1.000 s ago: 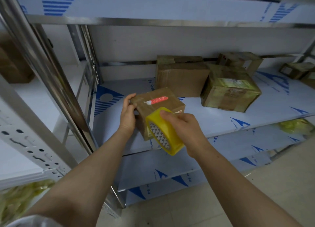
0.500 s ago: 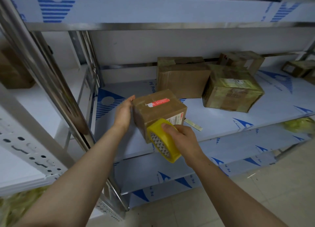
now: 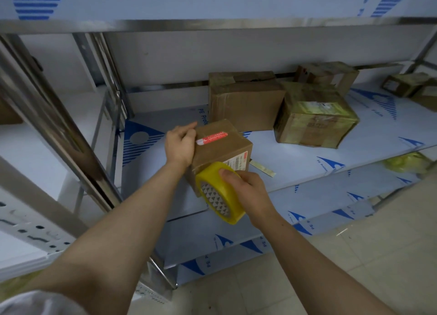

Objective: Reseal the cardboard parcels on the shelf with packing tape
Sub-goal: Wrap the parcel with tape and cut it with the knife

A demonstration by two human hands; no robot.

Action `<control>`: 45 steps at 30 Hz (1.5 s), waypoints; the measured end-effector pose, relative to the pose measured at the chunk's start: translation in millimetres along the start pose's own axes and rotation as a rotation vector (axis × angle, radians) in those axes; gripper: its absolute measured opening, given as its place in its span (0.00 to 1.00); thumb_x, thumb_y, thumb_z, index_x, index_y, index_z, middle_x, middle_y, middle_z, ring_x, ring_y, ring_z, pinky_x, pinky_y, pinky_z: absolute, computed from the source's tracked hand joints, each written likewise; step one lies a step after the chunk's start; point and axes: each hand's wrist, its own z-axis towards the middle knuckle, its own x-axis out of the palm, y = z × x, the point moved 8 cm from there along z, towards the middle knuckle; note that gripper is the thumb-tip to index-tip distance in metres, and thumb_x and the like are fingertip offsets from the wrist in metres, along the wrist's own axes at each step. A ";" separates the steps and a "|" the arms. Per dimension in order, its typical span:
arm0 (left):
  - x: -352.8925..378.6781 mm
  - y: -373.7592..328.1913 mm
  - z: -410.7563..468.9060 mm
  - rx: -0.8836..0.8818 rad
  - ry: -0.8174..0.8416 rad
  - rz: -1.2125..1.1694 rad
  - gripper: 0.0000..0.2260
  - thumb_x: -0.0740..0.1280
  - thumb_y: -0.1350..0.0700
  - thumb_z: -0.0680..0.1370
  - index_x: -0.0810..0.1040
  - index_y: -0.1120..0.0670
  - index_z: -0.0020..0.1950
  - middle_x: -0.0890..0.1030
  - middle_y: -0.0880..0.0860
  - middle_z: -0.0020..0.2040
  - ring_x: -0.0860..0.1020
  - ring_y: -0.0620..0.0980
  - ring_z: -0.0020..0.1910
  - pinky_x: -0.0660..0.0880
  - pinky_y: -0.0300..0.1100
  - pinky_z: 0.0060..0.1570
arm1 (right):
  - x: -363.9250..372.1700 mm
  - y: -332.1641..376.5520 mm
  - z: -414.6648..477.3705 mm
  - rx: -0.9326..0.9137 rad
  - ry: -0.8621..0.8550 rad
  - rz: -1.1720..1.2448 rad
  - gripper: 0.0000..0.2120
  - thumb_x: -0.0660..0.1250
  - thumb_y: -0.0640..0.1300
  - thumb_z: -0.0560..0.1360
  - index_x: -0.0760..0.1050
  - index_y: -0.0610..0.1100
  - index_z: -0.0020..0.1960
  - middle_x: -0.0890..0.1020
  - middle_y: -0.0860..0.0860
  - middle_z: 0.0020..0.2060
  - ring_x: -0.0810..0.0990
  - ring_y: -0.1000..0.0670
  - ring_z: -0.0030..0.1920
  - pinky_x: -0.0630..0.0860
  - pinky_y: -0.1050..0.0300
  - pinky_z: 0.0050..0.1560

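Note:
A small brown cardboard parcel (image 3: 221, 147) with a red label on top sits near the front edge of the middle shelf (image 3: 307, 163). My left hand (image 3: 181, 144) holds its left side, fingers curled over the top edge. My right hand (image 3: 246, 189) grips a yellow roll of packing tape (image 3: 218, 193), pressed against the parcel's front lower face. Behind stand a larger brown parcel (image 3: 246, 102) and a parcel wrapped in yellowish tape (image 3: 316, 116).
More parcels sit at the back (image 3: 328, 74) and far right (image 3: 406, 84) of the shelf. A loose tape strip (image 3: 262, 168) lies right of the small parcel. Steel uprights (image 3: 54, 116) stand at left. A lower shelf (image 3: 236, 229) and tiled floor (image 3: 354, 255) are below.
My left hand has shifted from flat against the parcel's side to curling over its top left edge. The tape roll stays against the parcel's front.

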 end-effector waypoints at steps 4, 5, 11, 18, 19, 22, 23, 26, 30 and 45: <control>-4.6 10.8 -8.0 -0.165 -0.148 -0.452 0.17 0.64 0.60 0.78 0.75 0.54 0.67 0.79 0.52 0.59 0.78 0.51 0.57 0.74 0.44 0.61 | 1.8 -2.1 -1.3 0.003 0.007 0.012 0.09 0.67 0.49 0.76 0.77 0.50 0.38 0.82 0.51 0.41 0.81 0.45 0.50 0.79 0.48 0.55; -3.7 11.5 -9.1 -0.175 -0.157 -0.491 0.20 0.64 0.59 0.79 0.71 0.54 0.71 0.78 0.51 0.59 0.77 0.50 0.58 0.74 0.43 0.61 | 2.0 -2.2 -1.3 0.003 0.008 0.015 0.09 0.67 0.49 0.76 0.77 0.50 0.38 0.82 0.51 0.41 0.81 0.45 0.50 0.79 0.48 0.55; -4.5 18.7 -4.4 -0.229 -0.179 -0.431 0.13 0.61 0.55 0.79 0.78 0.53 0.61 0.80 0.53 0.53 0.78 0.52 0.53 0.75 0.49 0.60 | 2.9 -0.2 -1.0 -0.016 0.003 0.013 0.09 0.66 0.49 0.76 0.76 0.52 0.38 0.81 0.52 0.43 0.80 0.48 0.49 0.78 0.51 0.54; -3.9 3.8 -27.8 -0.054 -0.152 -0.211 0.24 0.58 0.42 0.80 0.66 0.50 0.73 0.60 0.52 0.75 0.59 0.51 0.74 0.56 0.52 0.73 | 3.9 0.4 -2.8 -0.004 -0.002 -0.028 0.09 0.67 0.51 0.76 0.77 0.51 0.38 0.83 0.47 0.47 0.81 0.45 0.50 0.78 0.47 0.56; 1.4 -1.5 -32.4 0.027 -0.077 -0.147 0.23 0.58 0.43 0.80 0.65 0.48 0.74 0.56 0.51 0.77 0.53 0.50 0.76 0.51 0.51 0.75 | 3.2 0.7 -2.6 -0.007 -0.005 -0.032 0.09 0.67 0.51 0.76 0.78 0.51 0.38 0.83 0.46 0.47 0.81 0.45 0.50 0.78 0.46 0.56; 4.7 -6.8 -37.1 0.174 0.028 -0.019 0.15 0.61 0.48 0.80 0.73 0.45 0.66 0.60 0.53 0.75 0.53 0.52 0.75 0.50 0.51 0.75 | 4.4 0.4 -1.2 -0.005 -0.004 -0.013 0.09 0.67 0.50 0.76 0.77 0.51 0.38 0.83 0.47 0.45 0.81 0.45 0.50 0.78 0.48 0.55; 2.1 -6.8 -38.8 0.214 0.011 0.009 0.15 0.60 0.48 0.78 0.76 0.48 0.63 0.65 0.54 0.71 0.57 0.53 0.73 0.52 0.50 0.74 | 5.8 0.2 -1.8 -0.003 -0.002 -0.005 0.09 0.67 0.50 0.76 0.77 0.51 0.37 0.82 0.48 0.44 0.81 0.46 0.50 0.78 0.49 0.56; -3.5 -4.9 -37.8 0.190 -0.054 0.011 0.23 0.57 0.48 0.74 0.77 0.56 0.64 0.69 0.54 0.67 0.62 0.51 0.69 0.56 0.44 0.72 | 7.4 0.8 -2.2 -0.002 -0.005 -0.011 0.10 0.66 0.50 0.76 0.76 0.51 0.36 0.81 0.51 0.41 0.81 0.45 0.51 0.78 0.47 0.57; 3.2 3.3 -29.4 0.080 0.006 0.006 0.31 0.65 0.51 0.77 0.57 0.56 0.77 0.56 0.53 0.76 0.56 0.50 0.74 0.55 0.46 0.73 | 4.7 1.5 0.0 0.000 -0.002 -0.022 0.08 0.66 0.51 0.76 0.76 0.52 0.38 0.82 0.47 0.49 0.80 0.46 0.52 0.78 0.47 0.57; 1.7 30.4 -10.8 -0.327 -0.031 -0.419 0.09 0.67 0.57 0.75 0.75 0.57 0.54 0.80 0.56 0.49 0.79 0.51 0.44 0.78 0.43 0.44 | -2.2 24.6 -9.1 0.018 0.097 -0.032 0.10 0.67 0.54 0.75 0.75 0.51 0.38 0.80 0.53 0.41 0.80 0.50 0.47 0.76 0.53 0.55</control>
